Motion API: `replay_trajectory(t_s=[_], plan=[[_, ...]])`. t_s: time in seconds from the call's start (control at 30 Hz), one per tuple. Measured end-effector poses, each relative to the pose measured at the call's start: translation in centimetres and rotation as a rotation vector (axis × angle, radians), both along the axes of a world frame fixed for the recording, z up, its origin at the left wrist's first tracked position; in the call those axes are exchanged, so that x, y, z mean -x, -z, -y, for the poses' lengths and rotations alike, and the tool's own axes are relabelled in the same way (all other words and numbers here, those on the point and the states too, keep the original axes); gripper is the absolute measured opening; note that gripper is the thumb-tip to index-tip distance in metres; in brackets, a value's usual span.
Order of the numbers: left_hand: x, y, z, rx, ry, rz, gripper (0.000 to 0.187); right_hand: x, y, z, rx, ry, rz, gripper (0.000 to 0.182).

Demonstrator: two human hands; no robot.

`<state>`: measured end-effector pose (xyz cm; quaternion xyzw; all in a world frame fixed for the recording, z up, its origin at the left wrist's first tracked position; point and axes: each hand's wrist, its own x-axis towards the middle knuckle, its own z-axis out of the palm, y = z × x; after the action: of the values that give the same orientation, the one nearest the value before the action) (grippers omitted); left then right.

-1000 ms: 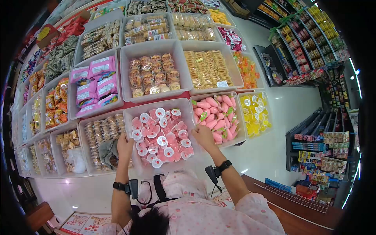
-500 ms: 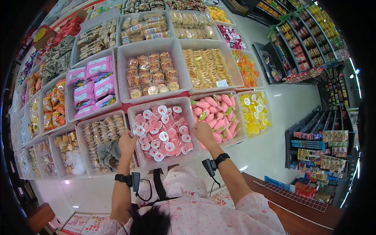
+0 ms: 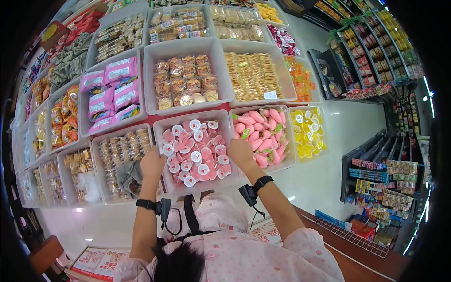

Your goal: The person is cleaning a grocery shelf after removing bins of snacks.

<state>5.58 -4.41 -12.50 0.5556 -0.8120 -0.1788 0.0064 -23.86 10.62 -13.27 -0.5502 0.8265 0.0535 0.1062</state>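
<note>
A translucent bin (image 3: 199, 190) of pink jelly cups (image 3: 196, 156) with white lids sits at the front middle. On its left side wall is my left hand (image 3: 152, 164), its fingers closed over the edge. My right hand (image 3: 242, 152) is closed on the right side wall, beside a bin of pink carrot-shaped packs (image 3: 261, 134). Left of my left hand, a grey cloth (image 3: 129, 177) lies on a bin of wrapped biscuits (image 3: 111, 162).
Behind stand bins of round cakes (image 3: 186, 80), gold-wrapped sticks (image 3: 251, 73) and pink-purple packets (image 3: 101, 103). Yellow jelly cups (image 3: 307, 134) are at the right. Snack racks (image 3: 371, 51) and a wooden counter (image 3: 347, 244) stand farther right.
The view has shifted slightly, and the jelly-cup bin and its neighbours appear a little higher or shifted in frame. Both my hands remain on the bin's sides.
</note>
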Motion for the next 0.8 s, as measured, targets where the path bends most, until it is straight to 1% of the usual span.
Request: replay_trajectory(t_s=[0.03,0.07,0.1,0.17,0.2,0.23,0.27,0.3,0.37,0.47,0.5,0.57,0.67,0.73,0.8], plan=[[0.0,-0.1,0.3,0.001,-0.014,0.006,0.026,-0.1,1.4,-0.4,0.034,-0.046,-0.030,0.012],[0.1,-0.1,0.4,0.005,0.037,0.022,0.026,-0.1,2.7,-0.8,0.069,-0.095,-0.058,0.011],[-0.1,-0.3,0.5,0.007,0.085,0.044,0.026,-0.2,2.7,-1.1,0.072,-0.114,-0.043,0.011],[0.0,-0.2,0.7,0.008,0.070,0.084,0.029,0.1,2.0,-1.2,0.196,-0.106,-0.006,0.012],[-0.4,-0.4,0.3,-0.002,0.081,0.113,0.031,-0.3,1.0,-1.4,0.197,-0.126,0.015,0.012],[-0.3,-0.7,-0.1,0.003,0.061,0.124,0.031,-0.3,-0.4,-1.3,0.130,-0.090,0.013,0.011],[-0.2,-1.0,-0.7,0.001,0.035,0.096,0.031,-0.5,-1.1,-1.4,0.059,-0.051,0.008,0.010],[-0.6,-1.4,-1.2,-0.006,0.012,0.069,0.031,-1.0,-0.7,-2.0,0.057,-0.063,0.019,0.010],[-1.1,-1.6,-1.7,-0.015,0.020,0.080,0.032,-1.3,0.0,-3.0,0.132,-0.067,0.009,0.010],[-1.6,-2.5,-2.3,-0.028,0.045,0.100,0.033,-1.9,-0.8,-3.7,0.174,-0.094,0.001,0.010],[-1.9,-2.2,-2.3,-0.044,0.040,0.097,0.032,-1.8,-0.7,-3.8,0.175,-0.095,-0.003,0.010],[-2.2,-1.5,-2.3,-0.052,0.035,0.099,0.031,-1.9,-0.3,-3.7,0.136,-0.016,0.068,0.010],[-2.2,0.2,-2.7,0.006,0.015,0.053,0.028,-1.7,0.4,-4.0,0.170,0.002,0.121,0.011],[-1.9,0.4,-2.7,0.040,-0.002,0.046,0.023,-1.7,0.5,-4.0,0.201,-0.009,0.124,0.011],[-1.7,0.3,-2.9,0.041,-0.024,0.054,0.022,-1.6,0.7,-4.2,0.224,-0.026,0.131,0.011]])
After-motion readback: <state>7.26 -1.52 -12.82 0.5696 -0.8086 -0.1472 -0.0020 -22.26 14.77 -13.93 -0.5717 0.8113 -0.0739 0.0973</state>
